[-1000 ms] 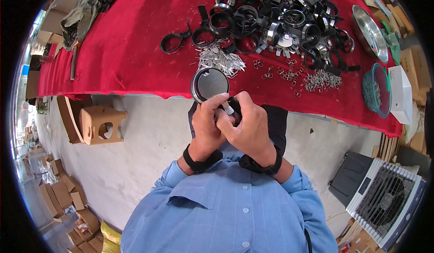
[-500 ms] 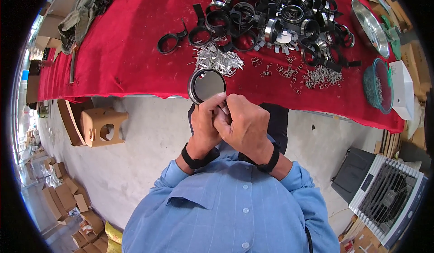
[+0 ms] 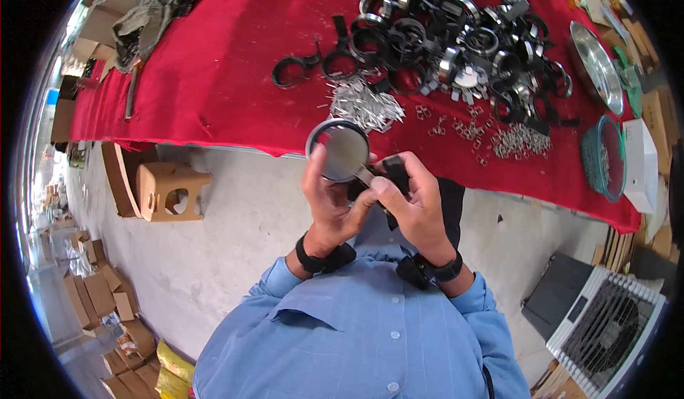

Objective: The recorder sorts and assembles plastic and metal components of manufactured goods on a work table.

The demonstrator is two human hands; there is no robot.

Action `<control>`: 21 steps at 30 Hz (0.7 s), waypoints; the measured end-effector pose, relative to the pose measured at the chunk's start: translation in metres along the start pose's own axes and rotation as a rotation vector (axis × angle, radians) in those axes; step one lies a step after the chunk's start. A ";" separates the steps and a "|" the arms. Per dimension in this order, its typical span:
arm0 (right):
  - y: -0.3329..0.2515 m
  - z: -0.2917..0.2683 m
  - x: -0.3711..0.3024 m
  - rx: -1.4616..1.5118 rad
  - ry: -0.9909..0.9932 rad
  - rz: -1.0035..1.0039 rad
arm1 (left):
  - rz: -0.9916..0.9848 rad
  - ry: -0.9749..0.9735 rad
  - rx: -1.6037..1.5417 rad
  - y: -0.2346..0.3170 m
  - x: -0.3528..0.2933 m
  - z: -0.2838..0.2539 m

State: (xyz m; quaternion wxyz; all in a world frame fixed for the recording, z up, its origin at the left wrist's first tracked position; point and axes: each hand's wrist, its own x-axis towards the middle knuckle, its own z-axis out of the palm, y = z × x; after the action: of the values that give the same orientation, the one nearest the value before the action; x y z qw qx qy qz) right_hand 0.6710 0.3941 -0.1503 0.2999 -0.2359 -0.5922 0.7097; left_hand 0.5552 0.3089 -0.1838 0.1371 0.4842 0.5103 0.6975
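Observation:
Over the near table edge I hold a round magnifying glass (image 3: 343, 153) with a dark and silver rim and a short metal stem (image 3: 365, 176). My left hand (image 3: 331, 203) cradles the rim from the left, its fingers closed around the lower side. My right hand (image 3: 420, 203) is closed at the stem, thumb along it, with a black piece (image 3: 396, 171) between thumb and fingers. How that black piece joins the stem is partly hidden. Just beyond the lens lies a heap of thin silver pins (image 3: 367, 107).
Black and silver rings (image 3: 456, 43) pile up on the red cloth (image 3: 214, 78). Small metal clips (image 3: 524, 141) lie right of the pins. A metal bowl (image 3: 595, 68), a green basket (image 3: 602, 157) and a white box (image 3: 639, 167) line the right side. A cardboard stool (image 3: 171, 192) stands left.
My hands have moved apart, from pressed together below the rim to holding the lens side and the stem. The magnifying glass has tilted, its stem now showing. The whole view has shifted slightly.

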 end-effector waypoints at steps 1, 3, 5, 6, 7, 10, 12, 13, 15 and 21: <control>0.003 0.000 0.001 0.142 0.006 0.081 | 0.002 -0.012 -0.005 -0.007 -0.007 -0.001; 0.008 -0.007 0.001 0.328 -0.007 0.272 | -0.009 -0.007 -0.021 -0.021 -0.016 -0.002; 0.010 -0.010 0.000 0.412 -0.025 0.316 | -0.021 -0.066 0.075 -0.021 -0.018 -0.013; 0.011 -0.011 0.000 0.494 -0.023 0.373 | -0.053 -0.132 0.159 -0.019 -0.018 -0.016; 0.016 -0.013 0.001 0.492 -0.061 0.339 | -0.119 -0.099 0.054 -0.017 -0.018 -0.016; 0.024 -0.009 -0.001 0.275 -0.027 0.249 | -0.261 0.022 -0.141 0.003 0.000 -0.010; 0.023 -0.010 -0.001 0.283 -0.017 0.285 | -0.368 0.087 -0.181 0.014 0.011 -0.013; 0.023 -0.011 0.000 0.292 -0.001 0.327 | -0.365 0.086 -0.161 0.011 0.016 -0.016; 0.027 -0.016 0.001 0.333 -0.016 0.335 | -0.430 0.106 -0.134 0.006 0.027 -0.028; 0.023 -0.024 0.000 -0.122 -0.092 0.303 | -0.396 -0.005 0.442 -0.051 0.088 -0.122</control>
State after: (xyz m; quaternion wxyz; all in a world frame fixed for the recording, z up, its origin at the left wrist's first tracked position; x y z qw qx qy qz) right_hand 0.6844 0.4079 -0.1778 0.1472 -0.3074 -0.6052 0.7195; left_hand 0.3970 0.3205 -0.1808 0.1629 0.3950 0.7339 0.5281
